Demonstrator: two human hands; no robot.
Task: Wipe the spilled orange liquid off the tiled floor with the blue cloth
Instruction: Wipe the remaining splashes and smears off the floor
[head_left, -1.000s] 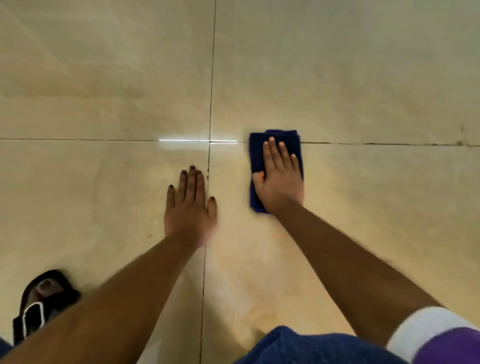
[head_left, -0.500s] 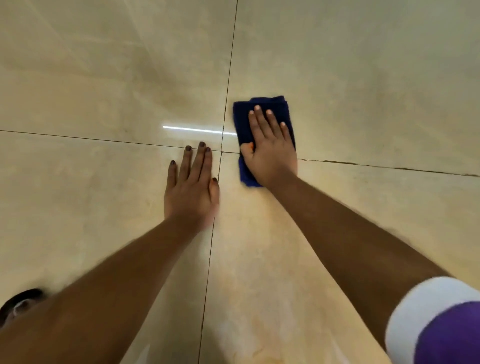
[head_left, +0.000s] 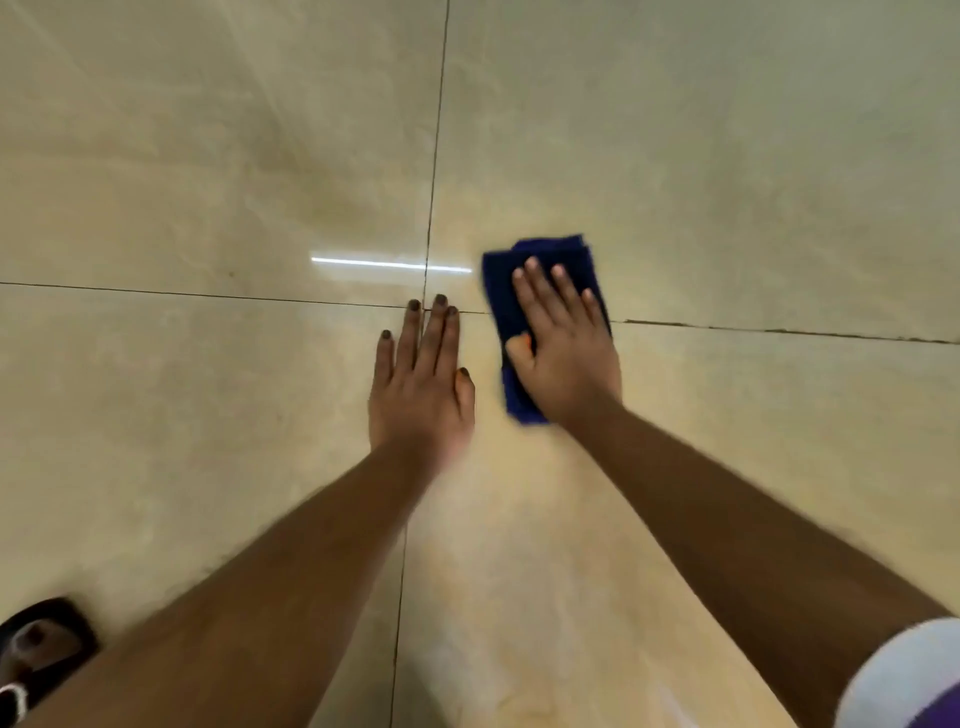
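Cloth (head_left: 545, 270) under flat right hand (head_left: 566, 353) fingers, across the tile joint | since a second ago: pushed forward, now drawn back rightward | left hand (head_left: 421, 389) fingers spread flat on floor (head_left: 208, 156) | faint orange film nearer than fingertips; wiping unfinished.

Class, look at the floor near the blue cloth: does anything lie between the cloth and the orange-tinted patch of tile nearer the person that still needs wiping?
Nothing visible does. The right hand presses flat on the blue cloth, and the orange-tinted patch lies on bare tile just below it. The left hand rests flat beside that path, not across it.
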